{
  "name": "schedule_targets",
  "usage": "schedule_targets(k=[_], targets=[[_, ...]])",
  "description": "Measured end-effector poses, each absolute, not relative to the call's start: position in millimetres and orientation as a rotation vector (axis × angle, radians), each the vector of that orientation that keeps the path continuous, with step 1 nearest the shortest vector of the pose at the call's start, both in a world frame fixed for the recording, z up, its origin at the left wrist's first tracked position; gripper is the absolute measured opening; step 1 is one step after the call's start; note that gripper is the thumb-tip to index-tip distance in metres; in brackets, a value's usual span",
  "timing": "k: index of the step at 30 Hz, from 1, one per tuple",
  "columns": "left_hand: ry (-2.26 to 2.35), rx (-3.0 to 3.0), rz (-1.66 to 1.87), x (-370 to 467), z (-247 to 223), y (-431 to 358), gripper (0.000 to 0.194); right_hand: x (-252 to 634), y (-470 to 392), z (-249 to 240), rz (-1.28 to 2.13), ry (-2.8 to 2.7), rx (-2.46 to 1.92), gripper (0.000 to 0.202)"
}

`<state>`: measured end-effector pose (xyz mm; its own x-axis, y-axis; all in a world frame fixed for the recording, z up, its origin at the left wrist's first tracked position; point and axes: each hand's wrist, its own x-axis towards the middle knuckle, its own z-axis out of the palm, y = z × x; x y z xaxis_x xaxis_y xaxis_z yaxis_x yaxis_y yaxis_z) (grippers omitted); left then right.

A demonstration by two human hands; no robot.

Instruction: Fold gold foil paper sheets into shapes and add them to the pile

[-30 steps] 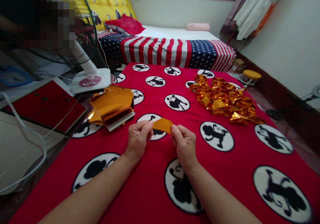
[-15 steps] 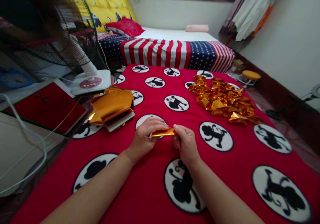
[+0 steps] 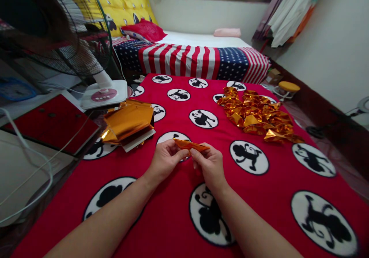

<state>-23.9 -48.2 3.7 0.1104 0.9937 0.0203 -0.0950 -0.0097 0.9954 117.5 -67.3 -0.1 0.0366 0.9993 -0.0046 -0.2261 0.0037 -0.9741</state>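
Observation:
A small folded piece of gold foil paper is held between both hands above the red cloth. My left hand is closed on its left end, with the thumb along the near side. On the right part of the same piece my right hand pinches, thumb against the near face. Beyond the left hand lies a stack of flat gold foil paper sheets. To the far right sits a heap of folded gold foil pieces, shiny and overlapping.
The red cloth with monkey circles covers the surface before me. At the left stand a running fan, a dark red panel and a white cable. A bed lies beyond, and a yellow-topped stool stands right.
Both hands have shifted their grip on the foil piece, thumbs now on its near side. The piece has tilted and shows a wider folded face. The stack and heap are unchanged.

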Motion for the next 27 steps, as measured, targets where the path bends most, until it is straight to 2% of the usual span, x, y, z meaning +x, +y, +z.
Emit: schedule_targets(k=[11, 20, 27], targets=[[1.02, 1.071, 1.097, -23, 2, -49, 0.037, 118, -66, -2, 1.247, -0.988, -1.03, 0.024], [1.058, 1.16, 1.161, -23, -1, -46, 0.021, 121, -67, 0, 1.222, -1.009, -1.094, 0.021], [0.917, 1.111, 1.189, -27, 0, -44, 0.031, 127, -61, -12, 0.951, -1.134, -1.147, 0.016]])
